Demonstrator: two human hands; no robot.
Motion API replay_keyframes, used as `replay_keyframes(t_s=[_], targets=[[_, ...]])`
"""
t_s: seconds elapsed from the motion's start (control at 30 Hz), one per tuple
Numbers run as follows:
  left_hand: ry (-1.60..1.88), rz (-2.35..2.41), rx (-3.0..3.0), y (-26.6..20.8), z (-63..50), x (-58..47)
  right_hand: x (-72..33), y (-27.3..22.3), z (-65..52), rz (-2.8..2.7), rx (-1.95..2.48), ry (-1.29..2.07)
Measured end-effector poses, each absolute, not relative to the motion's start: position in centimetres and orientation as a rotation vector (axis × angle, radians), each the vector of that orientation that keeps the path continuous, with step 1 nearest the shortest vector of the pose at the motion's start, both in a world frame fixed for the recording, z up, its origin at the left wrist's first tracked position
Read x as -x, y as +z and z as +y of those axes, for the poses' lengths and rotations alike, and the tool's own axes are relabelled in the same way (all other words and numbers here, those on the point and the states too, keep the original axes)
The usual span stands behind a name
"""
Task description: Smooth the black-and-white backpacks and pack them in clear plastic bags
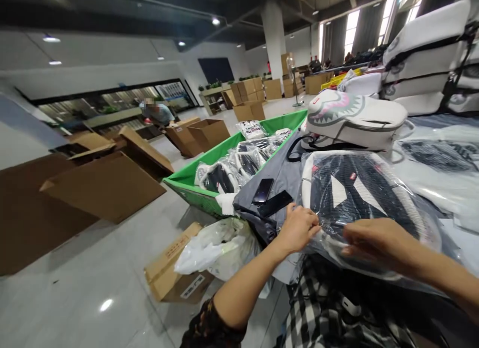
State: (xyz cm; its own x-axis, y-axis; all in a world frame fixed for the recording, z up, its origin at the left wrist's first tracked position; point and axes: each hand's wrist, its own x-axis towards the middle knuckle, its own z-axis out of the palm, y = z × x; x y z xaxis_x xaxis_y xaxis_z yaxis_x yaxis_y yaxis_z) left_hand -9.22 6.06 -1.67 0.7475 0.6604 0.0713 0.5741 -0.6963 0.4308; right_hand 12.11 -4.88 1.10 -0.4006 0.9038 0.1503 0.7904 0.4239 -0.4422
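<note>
A backpack [359,188] with a dark back panel and white edging lies flat before me inside a clear plastic bag [318,213]. At the bag's near left corner, my left hand [299,228] is closed with its fingers pinching the plastic. My right hand [377,240] hovers over the lower part of the bag, its fingers curled together and slightly blurred; what they hold, if anything, is hidden. Just behind lies a white backpack [352,113] with a shark-mouth print. Two dark phones [264,190] rest left of the bag on the grey cloth [286,175].
A green bin [187,180] with several bagged backpacks stands to the left. White backpacks [422,63] are stacked at the back right. Below on the floor are a white plastic bag [220,248] and a carton [170,268]. Open boxes [105,183] and another person [157,113] are farther left.
</note>
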Motion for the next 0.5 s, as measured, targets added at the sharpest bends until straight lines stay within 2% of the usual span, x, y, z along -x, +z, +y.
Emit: replay_keyframes(t_s=[0.13,0.23,0.37,0.5], targets=[[0.297,0.872,-2.636,-1.7,6.2,9.3,-10.4,1.4,1.8,-2.556,1.787,0.264],[0.297,0.845,-2.627,-1.7,6.5,9.5,-12.4,1.5,3.2,-2.423,1.940,0.379],[0.303,0.836,-2.613,-1.8,6.8,9.7,-13.7,1.8,0.7,-2.266,1.887,0.134],[0.321,0.829,-2.610,-2.2,6.7,9.7,-10.4,-0.5,-1.8,-2.367,1.775,0.027]])
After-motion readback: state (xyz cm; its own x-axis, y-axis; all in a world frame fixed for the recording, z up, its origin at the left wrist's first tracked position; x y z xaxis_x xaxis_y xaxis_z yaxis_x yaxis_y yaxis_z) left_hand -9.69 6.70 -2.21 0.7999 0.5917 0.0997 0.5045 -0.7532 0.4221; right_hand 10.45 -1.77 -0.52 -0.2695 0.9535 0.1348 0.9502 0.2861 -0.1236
